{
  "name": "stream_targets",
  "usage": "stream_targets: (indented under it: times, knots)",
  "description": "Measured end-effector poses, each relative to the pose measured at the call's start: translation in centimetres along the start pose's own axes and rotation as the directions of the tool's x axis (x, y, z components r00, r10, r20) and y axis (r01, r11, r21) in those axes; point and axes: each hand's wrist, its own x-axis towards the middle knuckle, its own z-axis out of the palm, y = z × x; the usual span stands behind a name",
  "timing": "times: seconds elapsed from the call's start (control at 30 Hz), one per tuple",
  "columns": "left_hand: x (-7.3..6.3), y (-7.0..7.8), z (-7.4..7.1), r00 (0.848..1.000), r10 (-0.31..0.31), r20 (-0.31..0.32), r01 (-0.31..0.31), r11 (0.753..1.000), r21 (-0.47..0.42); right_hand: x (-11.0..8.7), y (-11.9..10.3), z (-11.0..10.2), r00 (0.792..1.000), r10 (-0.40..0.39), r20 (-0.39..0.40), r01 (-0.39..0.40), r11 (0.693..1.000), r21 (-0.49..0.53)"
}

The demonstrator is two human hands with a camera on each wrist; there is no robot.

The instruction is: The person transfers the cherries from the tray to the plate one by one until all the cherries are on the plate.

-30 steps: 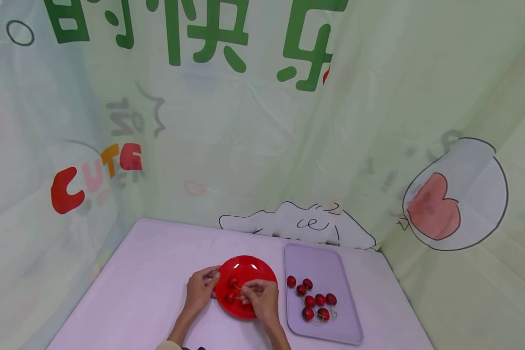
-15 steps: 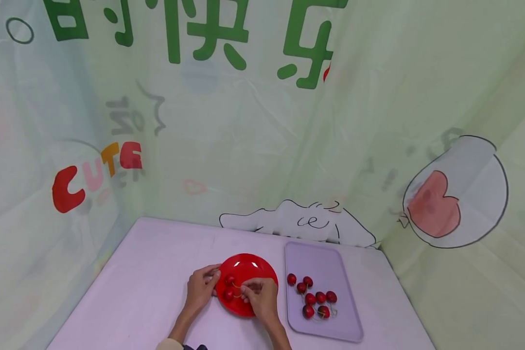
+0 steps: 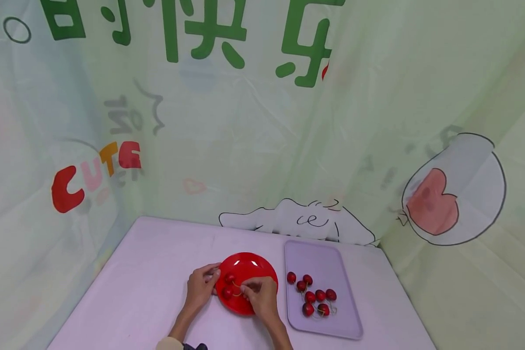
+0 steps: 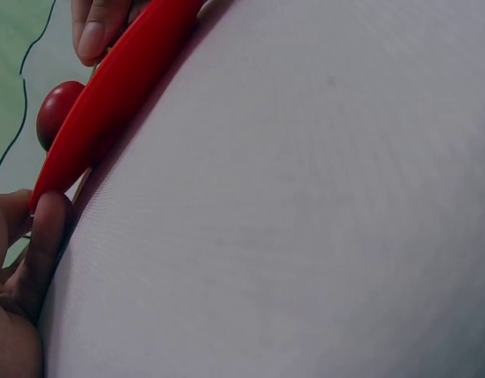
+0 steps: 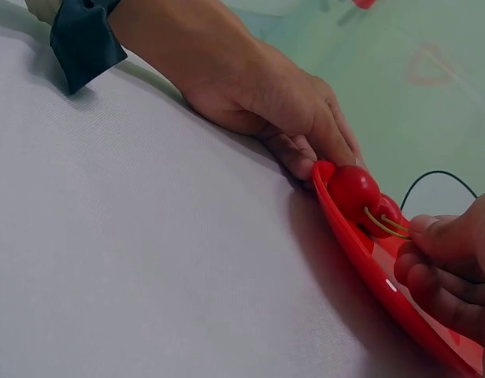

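Observation:
A round red plate [image 3: 245, 263] stands on the table in the head view. My left hand [image 3: 200, 287] grips its left rim, with the thumb above and fingers below, as the left wrist view shows. Two dark red cherries [image 3: 230, 278] [image 3: 228, 292] lie in the plate's left half, close together. Above the plate, my right hand [image 3: 264, 296] pinches the ends of the green stems [image 5: 392, 227] between thumb and forefinger. In the right wrist view both stems run from the cherries to those fingertips. The right hand covers part of the plate's right side.
To the right of the plate lies a pale purple tray [image 3: 312, 255]. Several cherries with stems [image 3: 310, 297] are scattered over its middle and front. A printed curtain [image 3: 253, 146] hangs behind the table [image 3: 166, 253] and along both sides.
The two cherries have shifted slightly left in the plate, towards the left rim. The left hand keeps its grip and the right hand keeps its pinch. The head view has tilted a little.

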Motion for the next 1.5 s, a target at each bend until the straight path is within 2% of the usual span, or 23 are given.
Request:
stream_targets:
  times: [0.23,0.53,0.87,1.13,1.5]
  knots:
    - [0.0,0.0,0.1,1.0,0.009,0.0,-0.009,1.0,-0.003,0.1,0.2,-0.3,1.0,0.021,0.009,-0.021,0.999,-0.046]
    - [0.0,-0.6,0.3,1.0,0.014,-0.012,-0.014,1.0,0.001,0.0,0.2,-0.5,1.0,-0.026,0.012,0.028,0.994,-0.108]
    - [-0.1,-0.2,0.0,1.0,0.003,-0.01,-0.002,1.0,0.016,-0.5,-0.2,-1.0,0.997,-0.073,0.018,0.075,0.987,-0.14]
    - [-0.1,-0.2,0.3,1.0,0.006,-0.018,-0.005,1.0,0.017,-0.6,-0.2,-1.3,0.997,-0.08,0.016,0.081,0.979,-0.186]
    - [-0.4,0.3,0.2,1.0,-0.005,-0.021,0.006,1.0,0.015,-1.5,-1.5,-2.5,0.993,-0.093,-0.065,0.079,0.977,-0.196]
